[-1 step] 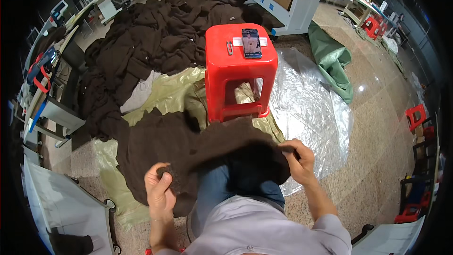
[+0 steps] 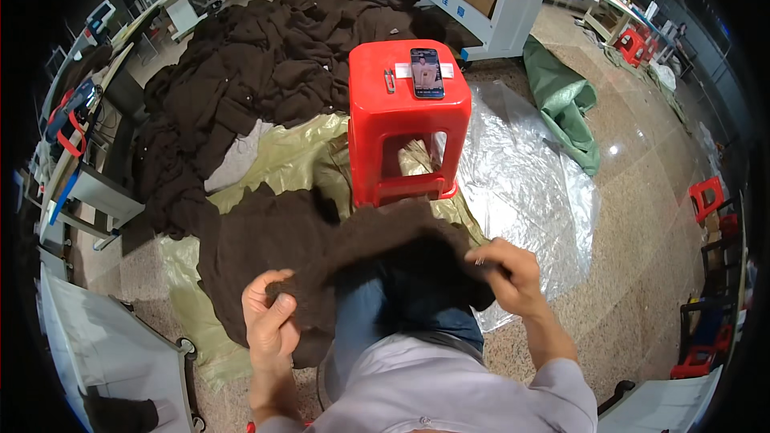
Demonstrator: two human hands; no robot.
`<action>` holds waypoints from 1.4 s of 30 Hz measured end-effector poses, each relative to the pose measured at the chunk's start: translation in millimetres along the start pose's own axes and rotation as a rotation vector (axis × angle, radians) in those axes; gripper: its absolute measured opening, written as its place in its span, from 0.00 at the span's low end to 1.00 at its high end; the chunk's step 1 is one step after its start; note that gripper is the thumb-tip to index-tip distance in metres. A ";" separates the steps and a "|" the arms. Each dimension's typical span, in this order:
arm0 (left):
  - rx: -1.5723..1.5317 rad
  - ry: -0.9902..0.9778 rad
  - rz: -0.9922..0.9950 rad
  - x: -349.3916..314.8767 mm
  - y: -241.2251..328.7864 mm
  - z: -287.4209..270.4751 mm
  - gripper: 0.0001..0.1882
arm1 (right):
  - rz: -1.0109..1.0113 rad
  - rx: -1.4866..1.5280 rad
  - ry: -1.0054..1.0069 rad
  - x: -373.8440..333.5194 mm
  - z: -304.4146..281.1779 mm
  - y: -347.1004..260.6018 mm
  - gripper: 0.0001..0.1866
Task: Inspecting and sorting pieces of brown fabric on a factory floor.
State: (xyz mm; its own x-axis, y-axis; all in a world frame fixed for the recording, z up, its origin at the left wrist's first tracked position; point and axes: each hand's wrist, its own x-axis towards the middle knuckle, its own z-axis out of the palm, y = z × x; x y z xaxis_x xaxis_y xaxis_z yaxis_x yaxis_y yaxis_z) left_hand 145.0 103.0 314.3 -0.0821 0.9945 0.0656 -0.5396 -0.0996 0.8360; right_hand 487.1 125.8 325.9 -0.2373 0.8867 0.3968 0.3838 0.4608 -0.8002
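Observation:
A dark brown knitted cloth (image 2: 377,236) stretches across my lap between my two hands; its exact kind of garment cannot be made out. My left hand (image 2: 270,321) pinches an edge of it between thumb and fingers. On the other side, my right hand (image 2: 512,273) grips the opposite edge, its fingers curled round the fabric. More of the brown fabric (image 2: 265,248) spreads to the left, beside my left hand. Just beyond the cloth stands a red plastic stool (image 2: 370,124), with a phone (image 2: 427,74) and small metal snips (image 2: 390,80) lying on its seat.
A big heap of dark brown cloth (image 2: 241,72) covers the floor at the far left. Yellowish sheeting (image 2: 281,152) and clear plastic sheeting (image 2: 521,184) lie round the stool. A green tarp (image 2: 557,96) and a blue-white table (image 2: 505,20) are at the far right.
The right hand has turned slightly and its grip on the edge looks different. The cloth between my hands has bunched up and shifted a little. My left hand has barely moved.

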 end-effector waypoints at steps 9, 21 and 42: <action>0.116 -0.268 -0.301 32.6 -65.2 64.6 0.14 | -0.539 0.523 -0.640 22.2 68.3 -43.0 0.14; 0.201 0.044 -0.258 5.3 -123.3 -3.8 0.11 | -0.013 0.143 -0.280 1.3 118.3 21.7 0.13; 0.173 0.050 -0.507 23.8 -112.9 -8.7 0.06 | -0.233 -0.029 -0.101 -10.7 139.2 26.8 0.19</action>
State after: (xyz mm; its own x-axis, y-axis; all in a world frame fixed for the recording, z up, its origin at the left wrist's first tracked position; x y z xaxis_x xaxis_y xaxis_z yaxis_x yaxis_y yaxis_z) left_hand 196.7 137.6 216.7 0.1113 0.9130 -0.3924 -0.3760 0.4042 0.8338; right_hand 375.7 123.4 237.6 -0.4096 0.7486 0.5214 0.3333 0.6548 -0.6783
